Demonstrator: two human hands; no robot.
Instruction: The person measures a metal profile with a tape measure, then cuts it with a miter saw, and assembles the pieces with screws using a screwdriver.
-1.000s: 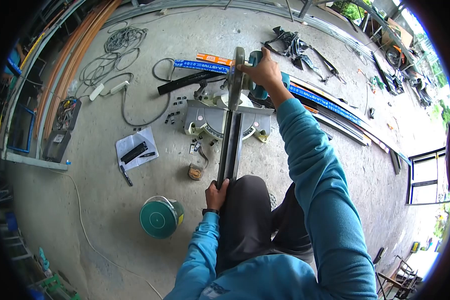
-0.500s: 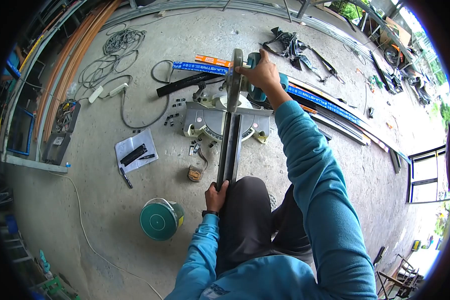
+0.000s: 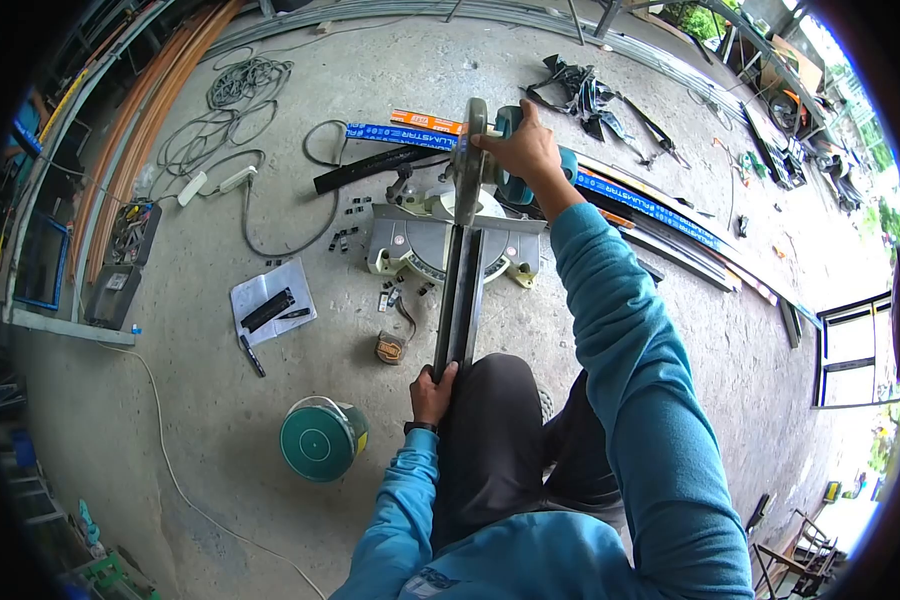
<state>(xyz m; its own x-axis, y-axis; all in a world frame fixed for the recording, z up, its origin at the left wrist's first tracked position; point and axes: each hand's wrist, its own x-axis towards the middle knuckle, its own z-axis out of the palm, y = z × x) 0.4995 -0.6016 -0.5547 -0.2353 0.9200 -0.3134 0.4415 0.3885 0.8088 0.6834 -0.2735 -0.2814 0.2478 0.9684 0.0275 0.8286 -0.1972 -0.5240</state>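
Note:
My left hand (image 3: 432,396) is closed round the near end of a dark metal profile (image 3: 459,300), beside my knee. The profile's far end lies on the base of a miter saw (image 3: 400,240), under the round blade guard (image 3: 473,160). On the saw's teal motor housing and handle (image 3: 510,125) rests my right hand (image 3: 526,148), its fingers wrapped round the top. The guard hides the blade's contact with the profile. A tape measure (image 3: 390,347) lies on the floor left of the profile, near small black pieces (image 3: 343,238).
A green lidded bucket (image 3: 320,440) stands at the lower left. Paper (image 3: 295,285) with black pieces and a marker (image 3: 253,356) lies above it. Cables (image 3: 245,200) run across the floor on the left; long wrapped profiles (image 3: 650,205) extend right behind the saw.

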